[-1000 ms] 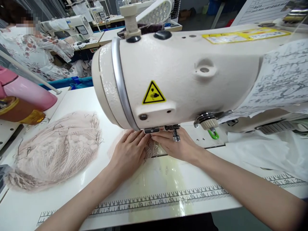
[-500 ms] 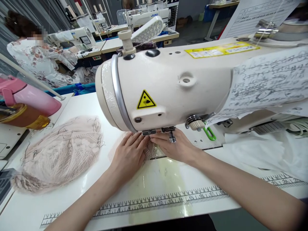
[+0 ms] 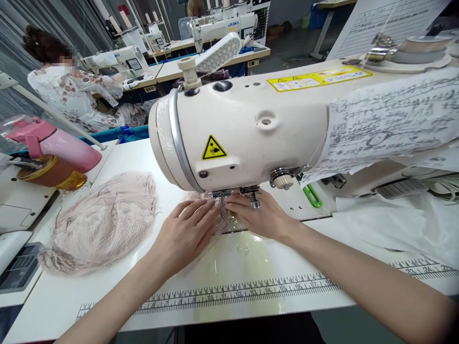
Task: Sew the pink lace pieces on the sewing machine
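Observation:
Under the head of a white sewing machine [image 3: 244, 124], both my hands rest on a piece of pale pink lace fabric [image 3: 219, 224]. My left hand [image 3: 186, 231] lies flat on it, palm down, fingers stretched toward the needle area. From the right, my right hand [image 3: 260, 215] reaches in beside the presser area, its fingertips on the fabric's edge and partly hidden by metal parts of the machine; whether they pinch the lace is unclear. A heap of the same pink lace [image 3: 103, 224] lies on the table to the left.
A pink bottle [image 3: 71, 145] and an amber cup [image 3: 53, 172] stand at the left. White cloth [image 3: 387, 220] and a green tool [image 3: 312, 195] lie right of the needle area. A printed ruler [image 3: 229, 296] runs along the front edge. A person [image 3: 68, 91] sits behind at another machine.
The view has shifted slightly, so the lace heap and bottle appear farther right. My left hand has slid a little left and its fingers lie flatter; my right hand has hardly moved.

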Tool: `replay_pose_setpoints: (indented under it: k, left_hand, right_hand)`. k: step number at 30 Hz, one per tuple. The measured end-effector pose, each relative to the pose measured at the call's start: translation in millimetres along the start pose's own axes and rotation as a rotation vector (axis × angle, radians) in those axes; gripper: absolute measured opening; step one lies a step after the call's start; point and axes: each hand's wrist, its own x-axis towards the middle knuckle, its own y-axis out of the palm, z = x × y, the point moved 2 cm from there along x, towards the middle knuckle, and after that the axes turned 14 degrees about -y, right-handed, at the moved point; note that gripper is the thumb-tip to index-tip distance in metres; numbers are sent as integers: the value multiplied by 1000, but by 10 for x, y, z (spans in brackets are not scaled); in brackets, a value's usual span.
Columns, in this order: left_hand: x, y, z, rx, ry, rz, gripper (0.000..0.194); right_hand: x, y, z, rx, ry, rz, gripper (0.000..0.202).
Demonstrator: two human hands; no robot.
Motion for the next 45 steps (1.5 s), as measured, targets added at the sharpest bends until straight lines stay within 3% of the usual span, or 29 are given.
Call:
replay_pose_setpoints:
  k: [4, 6, 8, 10, 13, 15, 17, 20, 22, 24, 28, 31, 35, 38, 42, 45]
  left_hand:
    - [-393, -186, 154, 4, 245, -37, 52]
    - [-605, -184, 205, 65, 272, -52, 46]
    - [-742, -173, 217, 72, 193, -79, 30]
    - [-769, -193, 211, -16, -7, -66, 28]
    - [-637, -291, 201, -225, -326, 34, 21]
    - [-476, -365, 195, -241, -376, 71, 21]
    - [-294, -387, 190, -162, -288, 95, 21]
    - [-50, -269, 170, -60, -22, 130, 21]
    - [66, -142, 152, -3, 117, 100, 14]
    - [135, -33, 135, 37, 188, 30, 25]
    - [155, 59, 112, 65, 194, -95, 30]
    - [130, 64, 103, 65, 181, -151, 29]
    - [109, 101, 95, 28, 160, -173, 25]
    - [99, 176, 96, -56, 136, -137, 21]
    - [76, 300, 115, -100, 126, -9, 42]
    - [55, 346, 139, -64, 138, 35, 47]
  right_hand:
    - [8, -13, 43, 16, 14, 75, 29]
    - [10, -14, 62, 22, 12, 71, 30]
    - [5, -3, 75, 32, 0, 58, 29]
    - [-3, 16, 83, 45, -7, 43, 29]
    - [-3, 40, 91, 71, -15, 17, 26]
    - [6, 50, 93, 80, -26, -6, 21]
    - [11, 60, 89, 77, -43, -29, 17]
    - [-1, 84, 74, 81, -75, -31, 15]
    - [-17, 96, 74, 94, -93, -17, 16]
    - [-28, 91, 85, 77, -61, -16, 15]
    - [-4, 53, 129, -40, 67, -2, 25]
    - [28, 68, 171, -51, -11, 23, 14]
    - [9, 137, 178, -8, -111, 63, 20]
    - [-9, 144, 167, -18, -104, 53, 21]
    - [10, 103, 173, -15, -114, 29, 21]
    - [26, 90, 182, -11, -125, 21, 20]
